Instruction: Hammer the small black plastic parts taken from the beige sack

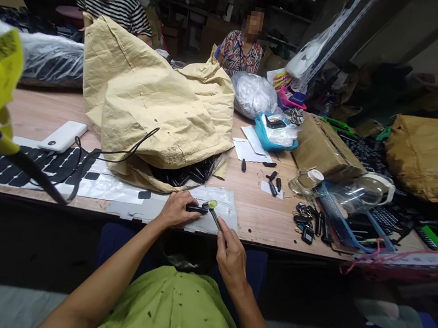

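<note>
At the table's front edge, my left hand (176, 209) is closed on a small black piece (196, 208), too small to name, keeping it over a grey sheet (226, 201). Closed round the handle of a small hammer (215, 219) is my right hand (232, 256). The hammer's yellow-green head is beside the tip of the black piece; whether they touch I cannot tell. Behind my hands lies a big beige sack (162, 99), its mouth spilling black pieces (192, 173) of a long, slim shape.
Flat black pads (31, 165) and a white power bank (63, 135) lie left, near a cable. Rightward are loose black pieces (272, 183), a glass jar (305, 182), a blue tray (345, 228) and a cardboard box (325, 147). Two people (243, 51) sit across the table.
</note>
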The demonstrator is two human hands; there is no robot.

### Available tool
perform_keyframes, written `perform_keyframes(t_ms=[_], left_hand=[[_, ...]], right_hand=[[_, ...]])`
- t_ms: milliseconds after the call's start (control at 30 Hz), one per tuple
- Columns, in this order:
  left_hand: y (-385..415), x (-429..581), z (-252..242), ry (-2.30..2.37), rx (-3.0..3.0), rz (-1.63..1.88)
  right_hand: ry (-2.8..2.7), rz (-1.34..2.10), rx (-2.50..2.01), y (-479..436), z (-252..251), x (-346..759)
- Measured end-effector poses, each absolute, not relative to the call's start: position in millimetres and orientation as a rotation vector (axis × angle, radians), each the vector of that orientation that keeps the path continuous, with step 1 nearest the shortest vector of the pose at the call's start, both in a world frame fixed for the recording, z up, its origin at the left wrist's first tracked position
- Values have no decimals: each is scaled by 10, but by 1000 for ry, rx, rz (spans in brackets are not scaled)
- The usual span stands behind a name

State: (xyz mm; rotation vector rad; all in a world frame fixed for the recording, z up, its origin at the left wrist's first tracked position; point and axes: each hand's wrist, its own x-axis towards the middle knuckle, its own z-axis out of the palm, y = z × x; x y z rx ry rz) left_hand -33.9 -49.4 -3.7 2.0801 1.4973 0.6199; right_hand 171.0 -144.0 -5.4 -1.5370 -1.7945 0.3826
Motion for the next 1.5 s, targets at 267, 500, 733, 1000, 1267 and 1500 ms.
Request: perform_keyframes(t_ms=[267,500,733,1000,1267,1500], left_hand=[[-489,-337,-45,1488,2071,619],[-480,-362,-31,1456,2084,596],[-483,-360,-22,1457,2086,581],[-484,-342,-17,1473,2067,574],[-496,-346,-15,1469,2073,574],[-503,-337,-44,1452,2125,562]], right_hand=[[-1838,311,-1564,-1451,-35,1657],[-1887,220,-1555,-1451,73,1610],[-2028,31,-1586,-1493,40,1588],[-1975,-25,-1643,-1525,43,1672],[-1888,-14,-1732,-1450,-32,1764],[-1741,-305,-1945,-903,-158,2269]])
